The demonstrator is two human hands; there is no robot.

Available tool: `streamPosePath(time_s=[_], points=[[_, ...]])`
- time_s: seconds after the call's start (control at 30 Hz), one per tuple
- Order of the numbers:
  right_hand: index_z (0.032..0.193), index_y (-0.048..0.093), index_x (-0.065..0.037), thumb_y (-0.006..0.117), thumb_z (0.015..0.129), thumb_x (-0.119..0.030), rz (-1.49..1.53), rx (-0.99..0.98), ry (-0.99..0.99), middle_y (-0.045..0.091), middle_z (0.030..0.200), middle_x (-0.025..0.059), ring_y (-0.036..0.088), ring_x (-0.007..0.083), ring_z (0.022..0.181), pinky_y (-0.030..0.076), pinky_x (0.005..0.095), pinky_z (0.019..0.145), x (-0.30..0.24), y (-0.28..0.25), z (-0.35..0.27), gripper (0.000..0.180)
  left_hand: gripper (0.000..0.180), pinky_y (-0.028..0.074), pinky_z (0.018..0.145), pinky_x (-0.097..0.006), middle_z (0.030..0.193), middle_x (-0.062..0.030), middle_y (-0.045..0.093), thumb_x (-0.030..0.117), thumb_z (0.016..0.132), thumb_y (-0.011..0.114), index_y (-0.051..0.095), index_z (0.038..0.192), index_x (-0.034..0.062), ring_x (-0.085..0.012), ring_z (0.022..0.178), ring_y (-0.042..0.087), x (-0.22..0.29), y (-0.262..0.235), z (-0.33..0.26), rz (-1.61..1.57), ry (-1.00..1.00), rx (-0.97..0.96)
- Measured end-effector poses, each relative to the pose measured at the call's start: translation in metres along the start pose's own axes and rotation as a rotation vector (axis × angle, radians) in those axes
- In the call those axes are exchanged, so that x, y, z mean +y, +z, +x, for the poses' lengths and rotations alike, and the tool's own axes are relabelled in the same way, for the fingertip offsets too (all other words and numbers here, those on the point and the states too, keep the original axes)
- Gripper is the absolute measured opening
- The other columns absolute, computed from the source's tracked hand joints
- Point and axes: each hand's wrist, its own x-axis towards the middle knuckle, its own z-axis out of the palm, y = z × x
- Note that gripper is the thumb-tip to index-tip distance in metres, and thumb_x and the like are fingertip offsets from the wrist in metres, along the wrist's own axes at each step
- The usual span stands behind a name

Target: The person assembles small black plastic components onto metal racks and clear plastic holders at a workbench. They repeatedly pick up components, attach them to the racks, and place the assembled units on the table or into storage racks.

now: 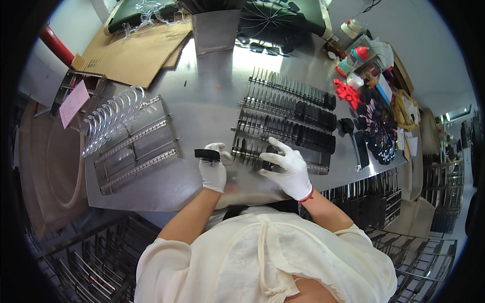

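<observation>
Both my hands wear white gloves. My left hand [214,169] is closed on a short black curved piece [206,154], held over the bare metal in front of the rack. My right hand [290,169] is at the front row of a wire rack [328,168], with thumb and fingers around a dark rounded piece [271,155] that looks like a lens. Several rows of thin dark lens-like pieces [303,109] stand on edge in this rack. My fingers partly hide the front row.
On the left, a second metal rack [132,146] has clear curved pieces [115,115] at its far side. Cardboard [134,55] lies behind. Sunglasses [265,49] rest at the back of the metal table [202,91]. Red pieces [347,92] and bottles [359,54] crowd the right.
</observation>
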Motion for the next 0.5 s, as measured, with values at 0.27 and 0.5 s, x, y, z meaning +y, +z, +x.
streamPosePath(time_s=[0.27, 0.5], points=[[0.114, 0.077, -0.024, 0.091, 0.062, -0.027, -0.132, -0.009, 0.001, 0.064, 0.140, 0.0102, 0.062, 0.0224, 0.086, 0.046, 0.0363, 0.082, 0.025, -0.029, -0.027, 0.054, 0.028, 0.054, 0.066, -0.031, 0.072, -0.0053, 0.064, 0.029, 0.109, 0.051, 0.061, 0.104, 0.0039, -0.0166, 0.067, 0.066, -0.001, -0.010, 0.008, 0.029, 0.049, 0.005], [0.131, 0.066, -0.018, 0.087, 0.066, -0.032, -0.294, -0.081, -0.001, 0.057, 0.144, 0.0173, 0.062, 0.0314, 0.105, 0.047, 0.0426, 0.089, 0.035, -0.048, -0.046, 0.070, 0.025, 0.051, 0.078, -0.035, 0.095, -0.0095, 0.068, 0.014, 0.094, 0.061, 0.067, 0.115, 0.0022, -0.0191, 0.085, 0.062, 0.085, 0.009, -0.008, 0.476, 0.707, -0.390]])
